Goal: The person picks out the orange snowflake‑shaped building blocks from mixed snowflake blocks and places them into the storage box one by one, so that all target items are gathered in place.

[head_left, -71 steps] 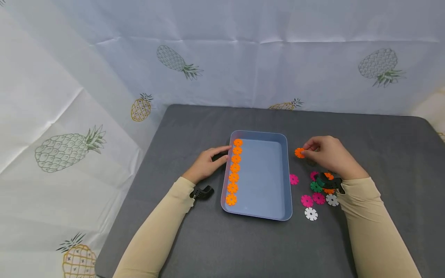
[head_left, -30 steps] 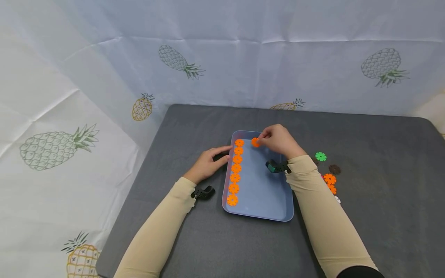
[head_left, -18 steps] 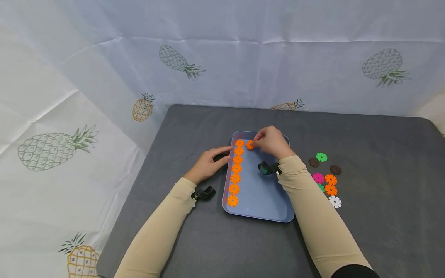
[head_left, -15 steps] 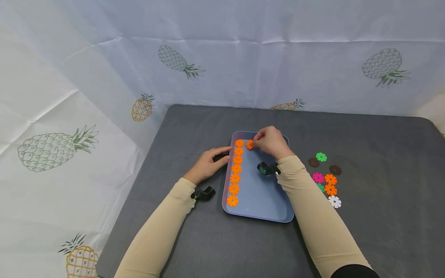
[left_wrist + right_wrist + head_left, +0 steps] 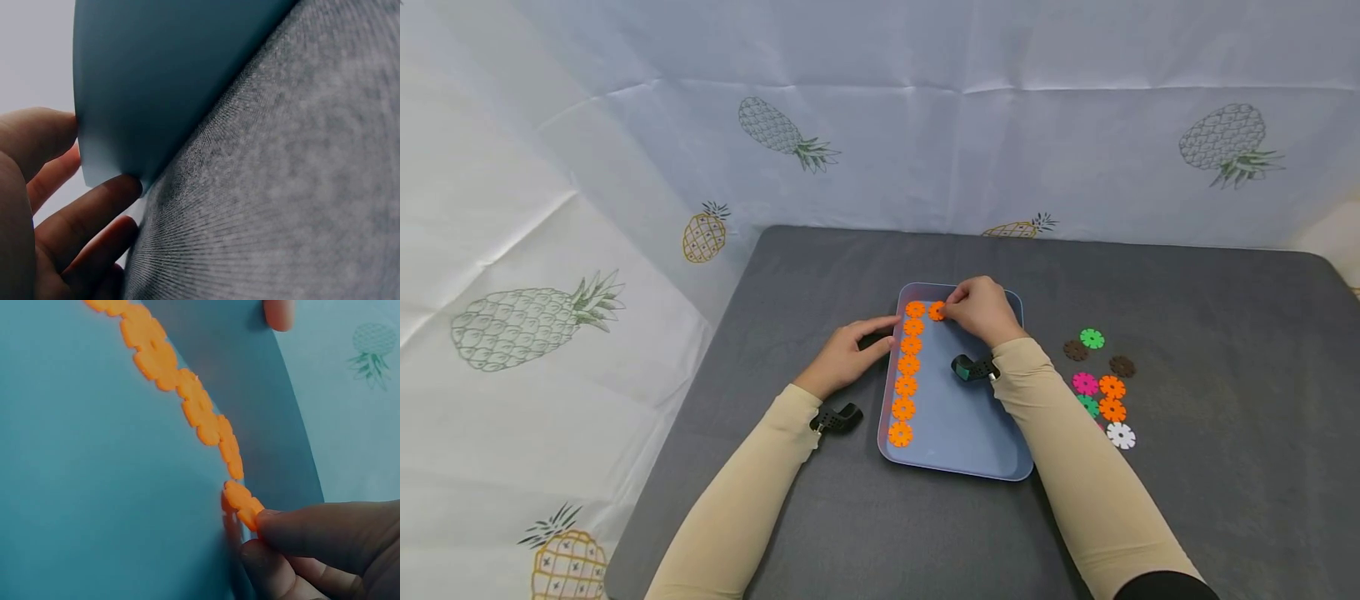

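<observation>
My right hand [image 5: 983,310] pinches an orange flower-shaped disc [image 5: 936,311] between thumb and finger, inside the far end of a blue tray [image 5: 958,433]. In the right wrist view that notched disc [image 5: 242,503] is tilted, its edge between the fingertips. Several like orange discs [image 5: 907,365] form a row along the tray's left wall, and the held one is just right of the row's far end. My left hand [image 5: 844,354] touches the tray's left side with extended fingers; in the left wrist view its fingertips [image 5: 128,184] meet the outer wall.
Right of the tray lie several loose discs: a bright green one [image 5: 1092,338], brown ones [image 5: 1122,367], a pink one [image 5: 1085,383], orange ones [image 5: 1112,409] and a white one [image 5: 1121,436]. My right forearm [image 5: 1075,442] hides part of this group. Dark grey cloth covers the table [image 5: 842,533].
My right hand has carried the orange disc from right of the tray into its far end, then shifted it slightly left toward the row. My left hand stays at the tray's side.
</observation>
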Motion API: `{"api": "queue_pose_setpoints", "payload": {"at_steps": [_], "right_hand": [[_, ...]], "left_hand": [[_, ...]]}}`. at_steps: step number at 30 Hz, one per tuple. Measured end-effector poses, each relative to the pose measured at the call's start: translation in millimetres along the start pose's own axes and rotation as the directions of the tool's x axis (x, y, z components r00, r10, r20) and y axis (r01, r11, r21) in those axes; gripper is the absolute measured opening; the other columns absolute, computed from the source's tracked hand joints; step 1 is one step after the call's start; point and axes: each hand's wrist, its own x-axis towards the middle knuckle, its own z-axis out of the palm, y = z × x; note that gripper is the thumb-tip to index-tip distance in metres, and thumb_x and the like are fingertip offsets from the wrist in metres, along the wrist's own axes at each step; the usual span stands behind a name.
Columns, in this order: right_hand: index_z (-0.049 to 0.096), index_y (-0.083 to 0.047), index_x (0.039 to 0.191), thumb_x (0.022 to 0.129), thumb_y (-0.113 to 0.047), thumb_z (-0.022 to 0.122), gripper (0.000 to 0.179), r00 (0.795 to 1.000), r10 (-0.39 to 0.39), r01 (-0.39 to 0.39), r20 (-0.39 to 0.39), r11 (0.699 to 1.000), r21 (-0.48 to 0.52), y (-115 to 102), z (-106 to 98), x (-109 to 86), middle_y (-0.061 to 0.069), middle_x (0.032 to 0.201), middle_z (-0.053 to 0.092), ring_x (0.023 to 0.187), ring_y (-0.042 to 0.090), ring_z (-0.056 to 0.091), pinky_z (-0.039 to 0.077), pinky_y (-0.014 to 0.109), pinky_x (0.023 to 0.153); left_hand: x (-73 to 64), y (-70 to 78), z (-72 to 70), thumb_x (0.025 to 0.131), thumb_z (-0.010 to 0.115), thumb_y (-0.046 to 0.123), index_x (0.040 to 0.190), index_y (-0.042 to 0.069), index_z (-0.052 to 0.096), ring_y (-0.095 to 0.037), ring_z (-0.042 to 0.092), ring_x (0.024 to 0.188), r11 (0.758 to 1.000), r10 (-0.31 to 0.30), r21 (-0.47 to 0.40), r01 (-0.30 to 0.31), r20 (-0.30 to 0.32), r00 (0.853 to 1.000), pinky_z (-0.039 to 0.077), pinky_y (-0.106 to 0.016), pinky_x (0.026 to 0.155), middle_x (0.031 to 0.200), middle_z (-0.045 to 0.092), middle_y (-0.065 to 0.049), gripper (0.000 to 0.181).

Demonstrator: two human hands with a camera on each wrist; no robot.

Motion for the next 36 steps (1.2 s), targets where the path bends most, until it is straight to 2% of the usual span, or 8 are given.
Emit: {"api": "queue_pose_setpoints", "payload": {"at_steps": [11,21,28,36], "right_hand": [[0.079,-0.005,0.086,0.095,-0.018,0.077,0.016,0.999,-0.012,0.013,-0.033,1.0,0.023,2.4,3.7,-0.3,0.012,0.093,0.075,0.075,0.025,0.061,0.049,0.032,0.063],[0.075,-0.004,0.083,0.097,-0.015,0.074,0.018,0.998,-0.048,0.049,-0.05,0.999,0.022,5.0,6.1,-1.1,0.009,0.075,0.07,0.062,0.019,0.061,0.051,0.031,0.059],[0.075,-0.004,0.082,0.096,-0.013,0.075,0.017,0.995,-0.068,0.071,-0.068,0.997,0.033,6.2,7.4,1.1,0.009,0.074,0.071,0.059,0.019,0.063,0.052,0.031,0.057],[0.076,-0.005,0.083,0.095,-0.015,0.076,0.016,0.995,-0.061,0.062,-0.078,0.998,0.014,6.9,9.4,2.5,0.008,0.074,0.07,0.059,0.018,0.062,0.051,0.031,0.058]], "left_hand": [[0.1,0.1,1.0,0.106,0.066,0.033,0.15,0.021,0.062,-0.024,0.052,0.143,1.0,0.017,0.002,-0.017,-0.008,1.0,0.039,-0.048,0.121,0.15,0.061,0.0,0.045],[0.0,1.4,0.3,0.107,0.064,0.034,0.15,0.02,0.062,-0.024,0.053,0.142,1.0,0.011,-0.006,-0.011,-0.003,1.0,0.039,-0.047,0.12,0.15,0.061,-0.001,0.045],[1.1,0.6,-0.4,0.106,0.065,0.035,0.149,0.024,0.062,-0.023,0.052,0.143,1.0,0.002,0.002,-0.002,-0.005,1.0,0.039,-0.048,0.12,0.15,0.061,0.001,0.044],[1.6,-0.4,0.7,0.107,0.065,0.034,0.149,0.022,0.062,-0.023,0.053,0.142,1.0,-0.003,-0.001,0.003,0.0,1.0,0.039,-0.047,0.12,0.15,0.061,0.0,0.044]]}}
